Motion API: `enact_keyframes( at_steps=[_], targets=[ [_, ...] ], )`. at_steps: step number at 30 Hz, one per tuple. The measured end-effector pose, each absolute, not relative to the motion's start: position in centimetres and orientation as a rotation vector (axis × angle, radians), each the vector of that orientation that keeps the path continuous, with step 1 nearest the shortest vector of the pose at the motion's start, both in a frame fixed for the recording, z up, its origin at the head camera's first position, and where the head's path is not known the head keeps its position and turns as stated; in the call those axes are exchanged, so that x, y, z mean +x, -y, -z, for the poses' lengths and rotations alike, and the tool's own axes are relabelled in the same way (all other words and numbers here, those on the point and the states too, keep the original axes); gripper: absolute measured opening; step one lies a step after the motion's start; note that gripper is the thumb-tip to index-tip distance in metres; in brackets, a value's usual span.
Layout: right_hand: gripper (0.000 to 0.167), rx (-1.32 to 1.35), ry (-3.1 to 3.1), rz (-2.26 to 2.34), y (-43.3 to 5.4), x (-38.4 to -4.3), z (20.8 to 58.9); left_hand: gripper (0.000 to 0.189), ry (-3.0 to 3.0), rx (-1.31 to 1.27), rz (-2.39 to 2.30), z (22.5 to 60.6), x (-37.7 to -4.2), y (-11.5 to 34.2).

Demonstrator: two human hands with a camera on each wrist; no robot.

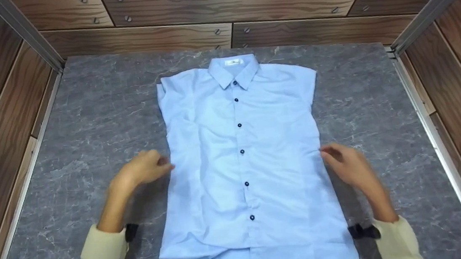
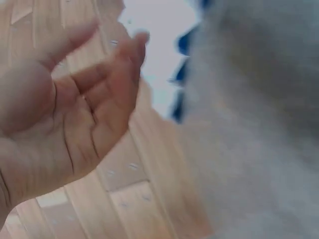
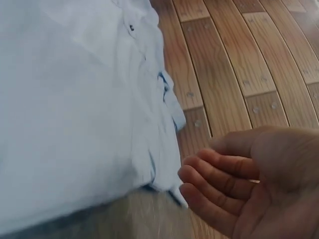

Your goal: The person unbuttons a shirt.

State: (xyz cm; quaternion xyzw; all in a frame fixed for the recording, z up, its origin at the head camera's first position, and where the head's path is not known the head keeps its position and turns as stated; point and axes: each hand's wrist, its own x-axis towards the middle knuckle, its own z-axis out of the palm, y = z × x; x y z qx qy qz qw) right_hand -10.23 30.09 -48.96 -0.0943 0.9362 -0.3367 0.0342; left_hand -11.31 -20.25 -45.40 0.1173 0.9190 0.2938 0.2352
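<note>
Looking at a pale blue shirt, lying front up on the grey table. Touching or nearly touching its side edges with left hand and right hand, both loosely bent, apparently without any cloth pinched. Probably just squaring up the sides tbh, so next: grab both edges evenly, then flatten that crooked hem

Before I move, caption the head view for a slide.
Left hand and right hand at opposite sides of a blue shirt on a grey table.

Grey veined tabletop, on it a light-blue shirt (front up).
</note>
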Motion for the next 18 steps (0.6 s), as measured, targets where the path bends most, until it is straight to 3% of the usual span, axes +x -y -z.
enact_keyframes(
  at_steps=[2, 9, 18],
  targets=[
    [0.026, -0.400, -2.879, 1.048, -28.9, -11.7, 49.0, 0.025, -2.584, 0.355, -0.768, 44.7, -12.7, 18.9],
    [0.039, -0.638, -2.812, 0.920, -25.1, -16.0, 48.4, 0.046, -2.605, 0.495, -0.778, 44.4, -18.0, 14.5],
    [0.047, -0.711, -2.812, 0.791, -23.3, -21.7, 50.3, 0.051, -2.606, 0.340, -0.643, 47.9, -23.6, 12.8]
  ],
)
